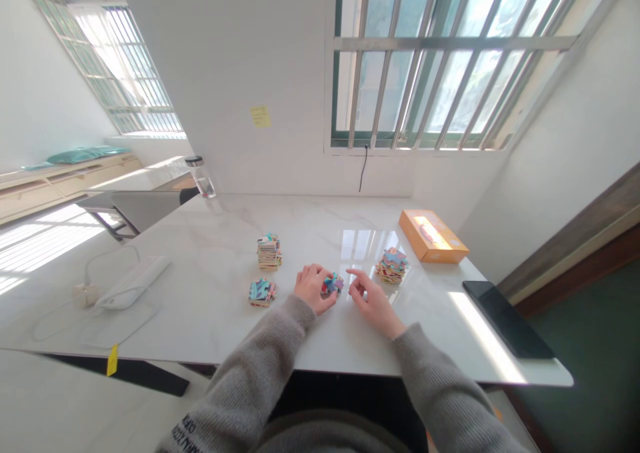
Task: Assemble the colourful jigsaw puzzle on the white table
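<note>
My left hand (311, 286) rests on the white marble table (210, 320) with its fingers curled round a small stack of colourful puzzle pieces (332, 283). My right hand (369, 296) lies just right of that stack, index finger stretched toward it and the other fingers loosely bent, holding nothing. A taller pile of pieces (269, 251) stands behind my left hand. A low pile (262, 292) lies to its left. Another heap (392, 265) sits beyond my right hand.
An orange box (433, 236) lies at the back right. A dark tablet (507, 318) sits near the right edge. A white power strip with cable (131, 283) is on the left. A clear bottle (202, 176) stands at the back left by the wall.
</note>
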Demonstrator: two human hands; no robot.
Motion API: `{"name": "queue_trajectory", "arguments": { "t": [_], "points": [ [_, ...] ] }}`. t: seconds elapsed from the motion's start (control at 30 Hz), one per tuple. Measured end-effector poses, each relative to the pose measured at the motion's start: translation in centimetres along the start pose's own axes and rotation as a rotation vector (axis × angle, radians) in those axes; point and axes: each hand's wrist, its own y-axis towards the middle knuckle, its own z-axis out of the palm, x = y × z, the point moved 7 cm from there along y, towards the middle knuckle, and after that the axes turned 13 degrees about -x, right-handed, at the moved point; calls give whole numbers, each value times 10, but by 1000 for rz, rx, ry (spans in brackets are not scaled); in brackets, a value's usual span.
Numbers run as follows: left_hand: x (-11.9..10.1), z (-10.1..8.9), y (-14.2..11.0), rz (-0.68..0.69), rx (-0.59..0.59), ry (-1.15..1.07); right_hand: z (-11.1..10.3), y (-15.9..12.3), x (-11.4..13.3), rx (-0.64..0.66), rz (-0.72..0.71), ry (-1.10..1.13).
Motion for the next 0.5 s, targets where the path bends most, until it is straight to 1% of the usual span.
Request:
{"name": "queue_trajectory", "arguments": {
  "t": [0.13,0.3,0.33,0.43,0.5],
  "points": [
    [3,4,-1,-19,42,-12,0,0,1,7,-10,-10],
    [0,-1,1,-14,-16,-52,-1,1,1,-12,-15,-26],
    [0,0,1,-9,-11,-53,0,1,0,-12,-12,-29],
    [1,4,0,1,52,-53,3,0,-4,12,0,-37],
    [1,3,1,5,62,-71,4,0,-5,20,4,-41]
  ]
}}
